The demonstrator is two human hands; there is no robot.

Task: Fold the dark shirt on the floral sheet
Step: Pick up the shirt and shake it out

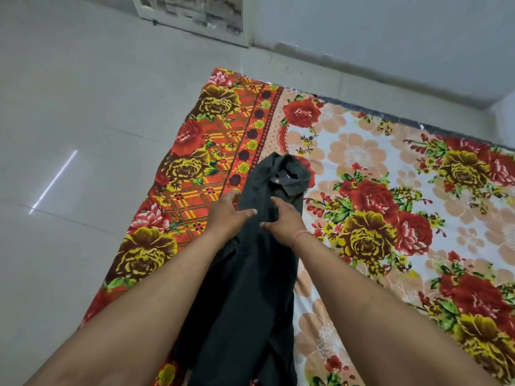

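The dark shirt (250, 288) lies on the floral sheet (390, 190) as a long narrow strip, its sides folded in and its collar with a small label at the far end. My left hand (227, 211) rests flat on the shirt's left edge just below the collar, fingers spread. Beside it, my right hand (284, 218) presses on the chest area, fingers apart, a red thread around the wrist. Both forearms reach out over the shirt's lower part and hide some of it.
Pale glossy floor tiles (69, 162) lie to the left of the sheet. A light wall (390, 37) runs along the sheet's far edge, with a door frame (192, 20) at the top.
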